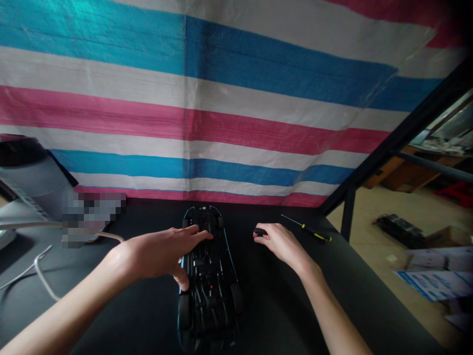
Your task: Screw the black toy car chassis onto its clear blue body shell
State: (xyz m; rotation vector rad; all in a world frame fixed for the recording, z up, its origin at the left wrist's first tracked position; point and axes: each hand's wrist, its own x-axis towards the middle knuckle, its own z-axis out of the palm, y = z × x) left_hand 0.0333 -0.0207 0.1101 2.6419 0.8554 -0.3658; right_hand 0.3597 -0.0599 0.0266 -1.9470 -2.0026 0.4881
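A toy car [207, 266] lies upside down on the black table, its dark underside and wheels facing up and bluish trim along its edges. Across the car's left side reaches my left hand [166, 251], with fingers over the underside and the thumb by a wheel, holding the car. To the right of the car, my right hand [277, 239] is closed near the tabletop. A small black ribbed piece [259, 231] shows between its fingertips; its kind cannot be made out. Beyond that hand lies a screwdriver [316, 233] with a black and yellow handle.
A striped plastic sheet [236, 128] hangs behind the black table [148, 315]. Pale cables [44, 276] and a grey device [40, 182] stand at the left. A dark metal frame [347, 212] borders the right side, with boxes [443, 236] on the floor beyond.
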